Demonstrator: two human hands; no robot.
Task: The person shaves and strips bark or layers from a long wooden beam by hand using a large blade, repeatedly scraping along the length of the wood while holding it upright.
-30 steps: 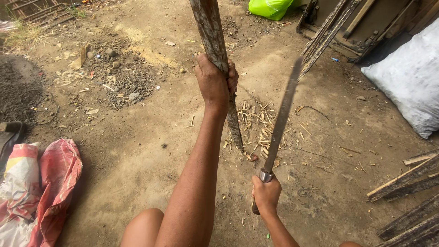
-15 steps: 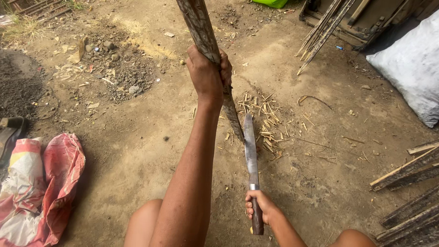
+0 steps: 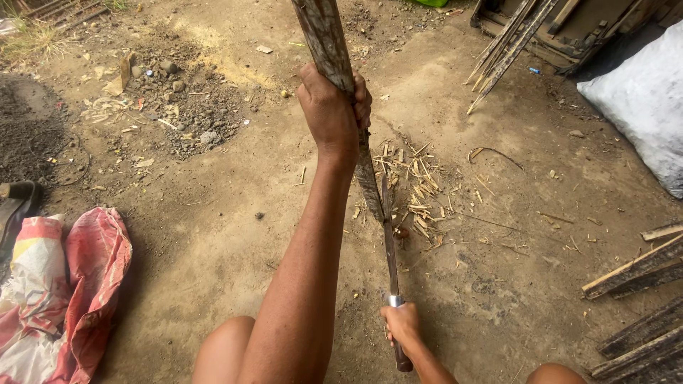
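against gripped stake [image 3: 334,50], machete blade [image 3: 388,235]

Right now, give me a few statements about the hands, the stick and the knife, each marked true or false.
1. The left hand grips the stick. True.
2. The right hand holds a hammer. False: it holds a long knife.
3. The knife's blade lies against the stick's lower end. True.
4. The stick lies flat on the ground. False: it stands steeply, its lower tip at the ground.
5. Wood chips are scattered around the stick's tip. True.
6. A red and white sack lies at the right. False: it lies at the left.
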